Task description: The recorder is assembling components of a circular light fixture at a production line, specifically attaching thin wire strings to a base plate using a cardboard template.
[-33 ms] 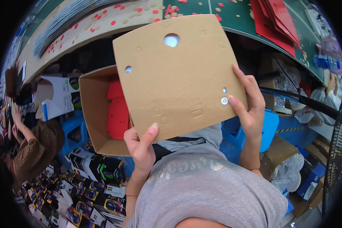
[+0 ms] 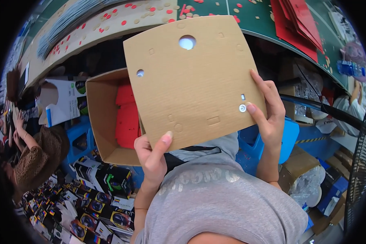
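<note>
Far to the left of the cardboard panel (image 2: 191, 81), another person in a patterned sleeve (image 2: 28, 162) bends over stacks of printed retail boxes (image 2: 89, 203). Just left of the panel and partly behind it, an open carton (image 2: 99, 118) holds red pieces (image 2: 128, 118).

The left hand (image 2: 152, 156) pinches the panel's lower edge, thumb flat on the near face and fingers hidden behind. The panel itself is lifted in front of the chest, tilted, clear of the green tabletop (image 2: 252, 20) above it.

As for progress, the panel already has a large round hole (image 2: 187, 42) near its top edge, a small hole (image 2: 140, 73) at its left edge and a metal eyelet (image 2: 242, 107) near its right edge. Several pressed squares and circles look unopened.

The right hand (image 2: 268, 110) clamps the right edge, thumb tip beside the eyelet. The hands are apart.

Up and right of the panel lie red sheets (image 2: 297, 24).

Against the earlier frame, nothing visibly differs: same grips, same tilt.
</note>
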`<state>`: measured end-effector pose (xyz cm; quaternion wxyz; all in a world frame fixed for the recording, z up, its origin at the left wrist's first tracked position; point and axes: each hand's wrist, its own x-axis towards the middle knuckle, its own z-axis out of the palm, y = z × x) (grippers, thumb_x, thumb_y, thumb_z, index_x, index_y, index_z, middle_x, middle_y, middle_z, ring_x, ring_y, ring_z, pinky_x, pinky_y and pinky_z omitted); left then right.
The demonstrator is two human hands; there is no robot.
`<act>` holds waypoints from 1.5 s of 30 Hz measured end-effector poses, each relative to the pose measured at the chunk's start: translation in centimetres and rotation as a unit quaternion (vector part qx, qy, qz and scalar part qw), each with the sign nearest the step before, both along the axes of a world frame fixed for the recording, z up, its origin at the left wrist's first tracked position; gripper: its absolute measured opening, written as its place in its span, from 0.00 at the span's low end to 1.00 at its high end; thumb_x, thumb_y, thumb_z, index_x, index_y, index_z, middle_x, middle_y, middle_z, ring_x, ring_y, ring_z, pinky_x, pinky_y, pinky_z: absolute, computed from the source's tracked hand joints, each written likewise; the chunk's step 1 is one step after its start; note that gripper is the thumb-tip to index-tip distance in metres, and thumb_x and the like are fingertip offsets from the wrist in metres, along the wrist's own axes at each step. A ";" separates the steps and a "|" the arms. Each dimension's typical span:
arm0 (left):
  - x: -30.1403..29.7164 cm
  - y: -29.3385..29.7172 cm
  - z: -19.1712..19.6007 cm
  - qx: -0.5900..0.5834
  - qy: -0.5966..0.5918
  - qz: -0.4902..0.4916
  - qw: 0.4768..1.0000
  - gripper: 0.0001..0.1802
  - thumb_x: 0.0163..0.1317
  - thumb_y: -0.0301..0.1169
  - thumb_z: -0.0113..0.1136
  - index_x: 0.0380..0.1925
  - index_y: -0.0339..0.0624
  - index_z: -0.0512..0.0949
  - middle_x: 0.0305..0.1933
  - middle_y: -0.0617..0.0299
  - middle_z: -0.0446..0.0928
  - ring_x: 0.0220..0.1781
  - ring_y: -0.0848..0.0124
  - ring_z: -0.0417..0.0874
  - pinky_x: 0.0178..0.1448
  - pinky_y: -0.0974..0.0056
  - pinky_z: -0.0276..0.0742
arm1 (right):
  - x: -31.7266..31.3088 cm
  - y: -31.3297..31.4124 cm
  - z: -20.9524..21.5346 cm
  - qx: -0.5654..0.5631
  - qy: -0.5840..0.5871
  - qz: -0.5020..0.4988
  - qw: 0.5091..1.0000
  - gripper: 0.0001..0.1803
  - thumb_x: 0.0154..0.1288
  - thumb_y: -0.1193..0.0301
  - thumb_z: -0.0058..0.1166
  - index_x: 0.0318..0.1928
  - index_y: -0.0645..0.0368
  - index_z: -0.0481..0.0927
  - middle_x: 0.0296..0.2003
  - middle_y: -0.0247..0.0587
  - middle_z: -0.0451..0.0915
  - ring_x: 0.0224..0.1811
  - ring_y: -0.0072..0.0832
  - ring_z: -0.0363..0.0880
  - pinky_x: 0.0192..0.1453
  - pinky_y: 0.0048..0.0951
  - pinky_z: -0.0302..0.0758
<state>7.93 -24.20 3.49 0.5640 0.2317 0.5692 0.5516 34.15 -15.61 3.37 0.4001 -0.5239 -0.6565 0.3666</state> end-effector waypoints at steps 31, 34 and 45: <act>-2.6 8.3 1.7 0.110 0.358 -0.159 0.914 0.36 0.62 0.28 0.66 0.72 0.41 0.69 0.67 0.47 0.73 0.69 0.58 0.75 0.77 0.56 0.65 | -0.9 1.5 3.7 0.083 -0.254 0.174 0.948 0.30 0.51 0.73 0.53 0.58 0.51 0.87 0.70 0.56 0.72 0.76 0.55 0.64 0.78 0.52 0.62; -3.0 9.2 0.5 0.097 0.296 -0.169 0.935 0.37 0.63 0.31 0.63 0.74 0.43 0.68 0.72 0.45 0.72 0.73 0.59 0.73 0.77 0.55 0.65 | -0.6 2.9 4.2 0.064 -0.265 0.225 0.935 0.28 0.51 0.75 0.59 0.56 0.50 0.88 0.70 0.55 0.72 0.76 0.55 0.65 0.77 0.50 0.64; -4.2 12.5 0.4 0.126 0.449 -0.113 0.877 0.22 0.60 0.32 0.73 0.55 0.44 0.86 0.58 0.55 0.79 0.58 0.64 0.83 0.60 0.61 0.79 | -2.1 6.0 1.8 0.112 -0.297 0.192 0.929 0.31 0.57 0.68 0.65 0.64 0.40 0.84 0.75 0.48 0.66 0.79 0.50 0.61 0.79 0.59 0.55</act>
